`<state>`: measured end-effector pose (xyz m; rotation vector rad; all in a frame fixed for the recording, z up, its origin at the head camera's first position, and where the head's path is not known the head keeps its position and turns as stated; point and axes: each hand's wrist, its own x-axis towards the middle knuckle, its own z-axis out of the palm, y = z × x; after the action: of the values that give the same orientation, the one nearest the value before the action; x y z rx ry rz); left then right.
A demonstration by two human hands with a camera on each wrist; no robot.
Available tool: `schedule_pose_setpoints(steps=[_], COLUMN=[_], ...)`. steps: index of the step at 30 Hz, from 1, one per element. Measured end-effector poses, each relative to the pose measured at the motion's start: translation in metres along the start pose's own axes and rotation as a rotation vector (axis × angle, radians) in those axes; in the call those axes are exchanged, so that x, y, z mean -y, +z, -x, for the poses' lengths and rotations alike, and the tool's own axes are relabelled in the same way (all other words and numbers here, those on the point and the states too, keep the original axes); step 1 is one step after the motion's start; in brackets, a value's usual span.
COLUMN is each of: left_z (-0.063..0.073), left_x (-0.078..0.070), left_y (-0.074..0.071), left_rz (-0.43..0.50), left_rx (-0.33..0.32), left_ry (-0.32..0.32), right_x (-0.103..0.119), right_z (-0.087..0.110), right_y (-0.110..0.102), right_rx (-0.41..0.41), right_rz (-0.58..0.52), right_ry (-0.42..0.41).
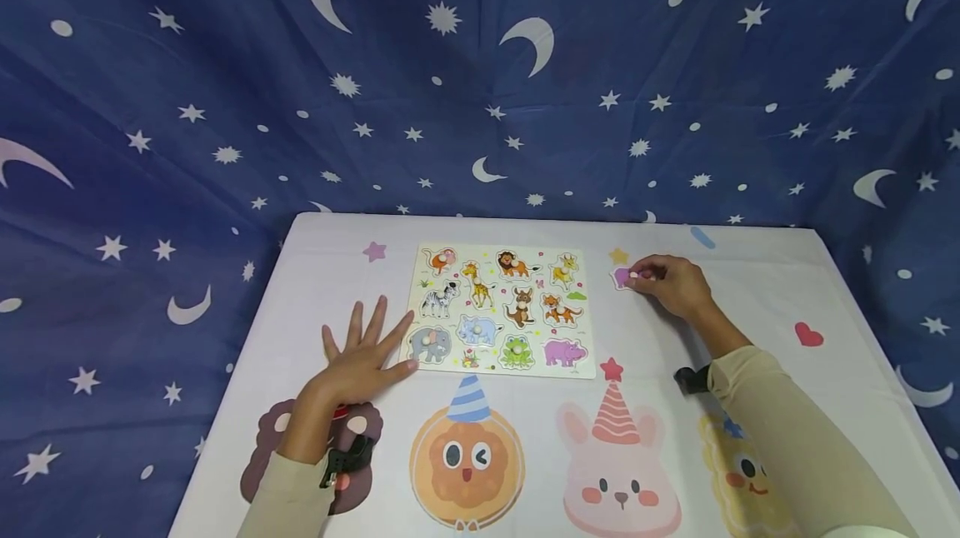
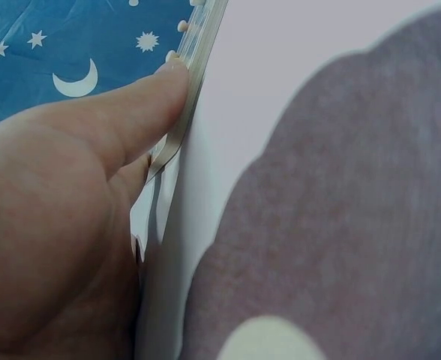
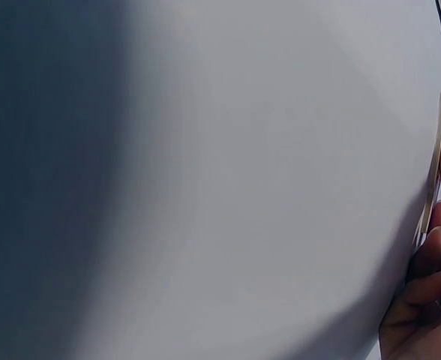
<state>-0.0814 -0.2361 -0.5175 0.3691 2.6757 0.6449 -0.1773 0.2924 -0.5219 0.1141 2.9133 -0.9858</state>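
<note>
A flat wooden puzzle board (image 1: pixel 517 359) with animal pictures lies on the white tablecloth. Several of its animals, such as the elephant (image 1: pixel 430 344) and the frog (image 1: pixel 516 351), carry small knobs; no knob shows on the purple hippo (image 1: pixel 564 352) at lower right. My left hand (image 1: pixel 367 367) has its fingers spread, index finger and thumb at the board's left edge. In the left wrist view the thumb (image 2: pixel 149 101) touches that edge. Right of the board, my right hand (image 1: pixel 675 288) pinches a purple puzzle piece (image 1: pixel 621 276). Fingers partly cover it. The right wrist view catches the piece (image 3: pixel 435 169) edge-on.
Cartoon faces, stars and a heart (image 1: pixel 808 334) are printed flat on the tablecloth (image 1: pixel 765 280). A dark blue curtain (image 1: pixel 420 63) with moons and stars hangs behind the table and at both sides. Black straps (image 1: pixel 348 459) sit at the wrists.
</note>
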Motion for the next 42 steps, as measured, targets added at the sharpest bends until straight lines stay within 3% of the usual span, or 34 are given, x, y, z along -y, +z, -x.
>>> schedule_pose_setpoints(steps=[8, 17, 28, 42], left_z=[-0.002, -0.002, 0.001, 0.001], left_x=[0.006, 0.002, -0.003, -0.003], left_y=[0.005, 0.004, -0.004, -0.003], left_rz=[-0.002, -0.024, -0.041, -0.053], left_rx=[0.002, 0.015, 0.014, 0.018], left_ry=[-0.011, -0.025, -0.024, -0.026], right_x=[0.005, 0.006, 0.035, 0.069], right_z=[0.002, 0.005, 0.033, 0.069], right_y=[-0.001, -0.004, 0.005, 0.028], right_rx=[0.011, 0.003, 0.091, 0.177], right_rz=[0.000, 0.039, -0.008, -0.066], right_ry=[0.034, -0.038, -0.103, -0.210])
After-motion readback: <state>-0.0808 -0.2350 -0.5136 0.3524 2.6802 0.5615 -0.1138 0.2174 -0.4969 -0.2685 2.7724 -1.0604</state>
